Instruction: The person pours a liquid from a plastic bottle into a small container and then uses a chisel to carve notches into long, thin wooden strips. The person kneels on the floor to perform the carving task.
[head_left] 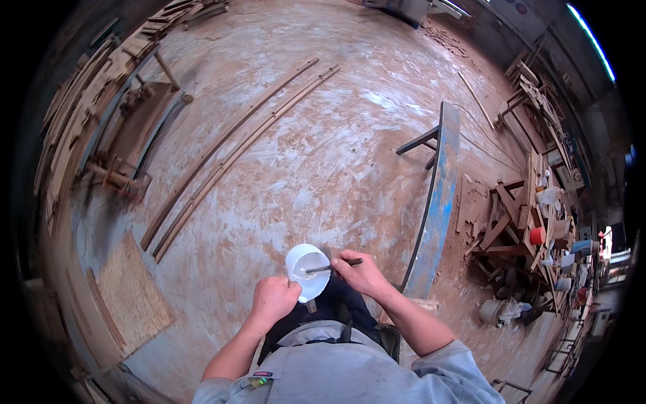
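Head view: our left hand (pixel 276 297) grips a round white tub (pixel 299 262), tilted open-mouthed in front of us; our right hand (pixel 359 273) clasps a dark stick (pixel 319 270) reaching inside. Wooden rails (pixel 256 132) lie on the brown-stained floor (pixel 330 175), left of a scuffed blue bench (pixel 441 202).

From the wearer's head, the wide fisheye view looked steeply down over the grey shirt (pixel 330 374) and faced forward across the floor (pixel 296 182). The left hand (pixel 274 298) and right hand (pixel 361 274) were close beneath it; the floor's far end lay well off, near the upper rim.
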Motion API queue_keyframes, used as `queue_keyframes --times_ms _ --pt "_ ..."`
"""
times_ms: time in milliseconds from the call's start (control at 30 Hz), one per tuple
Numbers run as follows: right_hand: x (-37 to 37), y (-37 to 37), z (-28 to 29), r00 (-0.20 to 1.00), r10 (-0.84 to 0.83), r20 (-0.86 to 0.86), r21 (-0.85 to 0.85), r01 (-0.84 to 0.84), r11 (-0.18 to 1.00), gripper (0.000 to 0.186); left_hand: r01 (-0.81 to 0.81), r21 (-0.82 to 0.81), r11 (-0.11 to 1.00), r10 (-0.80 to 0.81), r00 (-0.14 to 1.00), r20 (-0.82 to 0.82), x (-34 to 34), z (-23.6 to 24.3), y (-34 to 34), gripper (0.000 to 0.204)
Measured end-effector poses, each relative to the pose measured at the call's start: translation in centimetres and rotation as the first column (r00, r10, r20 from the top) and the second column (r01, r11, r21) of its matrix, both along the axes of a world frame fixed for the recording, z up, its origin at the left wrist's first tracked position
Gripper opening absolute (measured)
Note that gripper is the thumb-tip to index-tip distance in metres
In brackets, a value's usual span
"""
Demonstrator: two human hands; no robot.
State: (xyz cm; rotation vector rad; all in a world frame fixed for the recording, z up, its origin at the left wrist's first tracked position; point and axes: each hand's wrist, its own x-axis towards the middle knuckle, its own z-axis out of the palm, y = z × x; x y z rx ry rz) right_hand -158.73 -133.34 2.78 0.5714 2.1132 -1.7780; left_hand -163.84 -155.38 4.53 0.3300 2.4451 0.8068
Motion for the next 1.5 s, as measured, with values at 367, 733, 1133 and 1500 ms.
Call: queue_keyframes --times_ms 367,733,1133,1500 --pt "-27.8 15.9 -4.8 0.986 -0.152 0.063 -0.108 0.158 0.981 0.024 0.09 0.026 0.996 -0.094 0.972 0.214 -29.4 -3.0 15.4 0.034" --pt "-52.1 31.6 -2.4 0.989 -0.144 0.034 0.142 0.138 0.98 0.024 0.08 0.198 0.977 -0.11 0.983 0.149 -54.4 -4.0 30.9 0.031" --pt "-79.6 43.6 -5.2 0.944 -0.266 0.193 -0.016 0.275 0.961 0.069 0.024 0.428 0.903 -0.074 0.992 0.1 -83.7 -9.7 42.7 0.027" --pt "-82.3 52.1 -19.4 0.468 0.653 0.595 0.381 -0.88 0.283 0.046 -0.209 0.356 0.911 0.183 0.977 0.106 -101.9 -13.6 47.2 0.025"
